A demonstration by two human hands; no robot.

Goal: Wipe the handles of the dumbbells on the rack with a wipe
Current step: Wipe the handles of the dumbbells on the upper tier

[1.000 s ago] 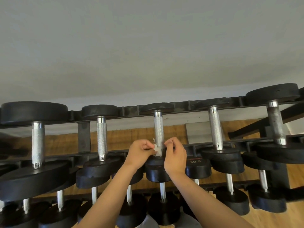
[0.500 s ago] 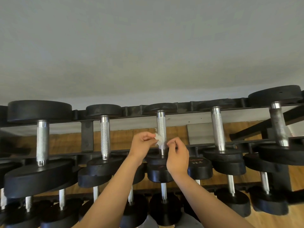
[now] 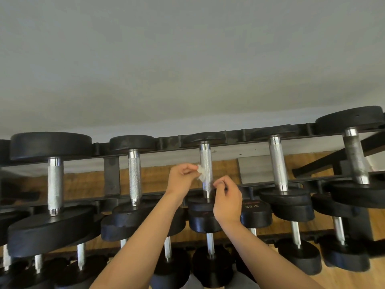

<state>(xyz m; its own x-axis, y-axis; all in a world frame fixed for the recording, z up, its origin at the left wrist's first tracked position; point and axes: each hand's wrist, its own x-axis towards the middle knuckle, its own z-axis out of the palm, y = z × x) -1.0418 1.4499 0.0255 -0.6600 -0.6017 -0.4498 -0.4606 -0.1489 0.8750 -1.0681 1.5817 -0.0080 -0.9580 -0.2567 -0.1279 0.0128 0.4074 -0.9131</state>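
Note:
A black rack (image 3: 258,132) holds a top row of dumbbells with knurled chrome handles. The middle handle (image 3: 205,157) stands between my two hands. A small white wipe (image 3: 201,174) is wrapped around the handle's lower half. My left hand (image 3: 182,180) pinches one end of the wipe on the left. On the right, a little lower, my right hand (image 3: 227,197) pinches the other end, which its fingers mostly hide.
Neighbouring handles stand at the left (image 3: 134,176) and right (image 3: 278,163), with larger dumbbells at far left (image 3: 55,182) and far right (image 3: 355,157). A lower row of smaller dumbbells (image 3: 210,247) sits under my forearms. A grey wall rises behind; the floor (image 3: 343,280) is wood.
Both hands have slid the wipe upward along the middle handle. My left hand has risen further than the right, so the wipe now sits slanted.

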